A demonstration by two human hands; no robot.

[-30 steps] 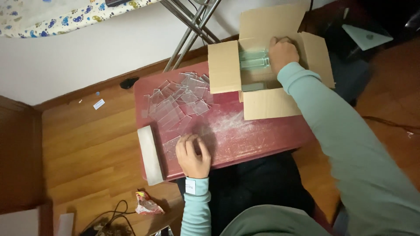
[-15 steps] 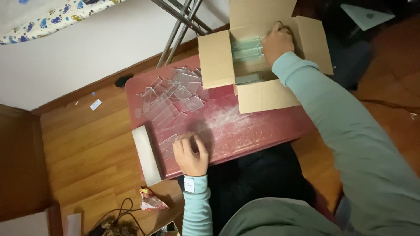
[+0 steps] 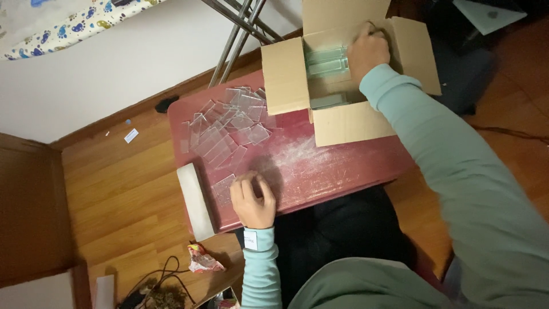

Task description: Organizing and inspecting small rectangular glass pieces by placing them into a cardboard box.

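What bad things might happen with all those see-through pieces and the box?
The clear pieces lie loose and overlapping on the red table, some near its far edge, so a nudge might slide them off. The left hand presses on one clear piece; if it is glass, an edge might cut. The right hand digs in the cardboard box, which hangs past the table's edge and could tip.

Dim room: wooden floor, white wall, dark baseboard.
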